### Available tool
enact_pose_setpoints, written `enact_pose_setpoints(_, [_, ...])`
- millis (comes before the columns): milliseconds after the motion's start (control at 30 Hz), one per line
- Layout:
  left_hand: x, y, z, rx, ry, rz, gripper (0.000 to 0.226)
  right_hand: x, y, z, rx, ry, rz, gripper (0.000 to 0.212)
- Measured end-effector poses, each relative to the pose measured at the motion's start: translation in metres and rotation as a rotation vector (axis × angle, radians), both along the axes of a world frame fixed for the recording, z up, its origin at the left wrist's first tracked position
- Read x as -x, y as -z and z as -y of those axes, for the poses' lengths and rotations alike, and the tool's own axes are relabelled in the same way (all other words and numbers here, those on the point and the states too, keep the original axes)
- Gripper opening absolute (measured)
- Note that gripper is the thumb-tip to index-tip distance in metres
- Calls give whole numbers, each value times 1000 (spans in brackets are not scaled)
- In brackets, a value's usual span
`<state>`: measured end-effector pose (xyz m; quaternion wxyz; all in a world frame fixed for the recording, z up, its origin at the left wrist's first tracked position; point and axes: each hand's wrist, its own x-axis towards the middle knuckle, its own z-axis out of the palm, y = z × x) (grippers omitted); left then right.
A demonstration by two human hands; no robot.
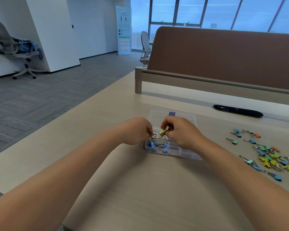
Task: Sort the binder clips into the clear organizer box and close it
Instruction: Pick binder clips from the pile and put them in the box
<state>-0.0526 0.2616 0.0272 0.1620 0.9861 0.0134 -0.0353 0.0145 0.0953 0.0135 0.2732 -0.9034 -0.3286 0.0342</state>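
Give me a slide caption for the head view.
Both hands over the open box: right hand holds a yellow clip.

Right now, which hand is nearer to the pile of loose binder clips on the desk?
The right hand. It holds a yellow clip over the clear organizer box, and the pile of loose clips lies further out on its side. The left hand is at the box's far side from the pile.

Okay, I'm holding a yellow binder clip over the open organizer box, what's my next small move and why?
Probably lower the yellow binder clip in your right hand into an unfilled compartment of the organizer box. Blue clips already fill the near-left one.
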Motion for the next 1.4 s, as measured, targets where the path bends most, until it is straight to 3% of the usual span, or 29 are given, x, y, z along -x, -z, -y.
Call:
enact_pose_setpoints(300, [-2,1,-3,30,-34,80,22,2,0,-7,62,-77,-17,26])
enact_pose_setpoints(1067, [-7,7,-10,83,-77,126,18,5,11,-10,-51,-29,75,22])
enact_pose_setpoints(1167, [-7,7,-9,88,-78,122,19,6,8,-7,-32,0,140,21])
enact_pose_setpoints(1400, [-7,7,-8,117,-95,103,19,8,9,-3,83,-29,68,30])
